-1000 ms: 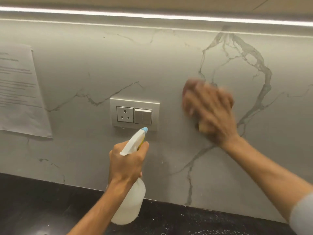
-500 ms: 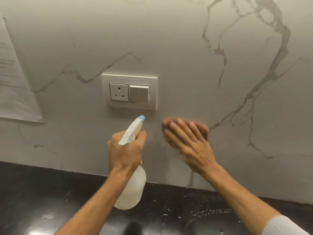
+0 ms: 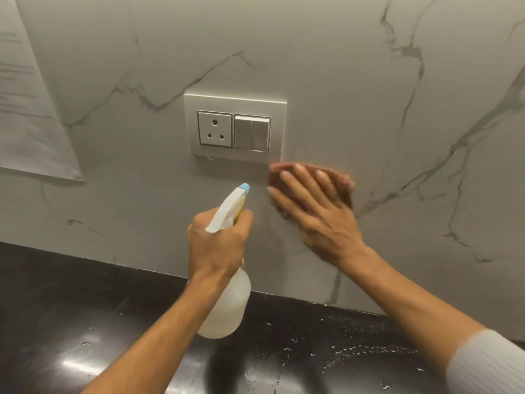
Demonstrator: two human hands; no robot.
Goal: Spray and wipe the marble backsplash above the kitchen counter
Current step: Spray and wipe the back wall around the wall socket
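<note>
The grey-veined marble backsplash fills the upper view. My left hand grips a translucent white spray bottle by its neck, the blue-tipped nozzle pointing at the wall below the socket. My right hand lies flat on the marble, fingers spread, pressing a brownish cloth that is mostly hidden under the palm. The hand sits just below the right corner of the socket plate.
A white socket-and-switch plate is set in the marble above my hands. A printed paper sheet is stuck on the wall at the left. The black glossy counter below carries water droplets on the right.
My right hand swept the cloth down and left from the veined area, then shifted up to just under the switch plate. The view has moved closer to the wall. The bottle hand stays steady.
</note>
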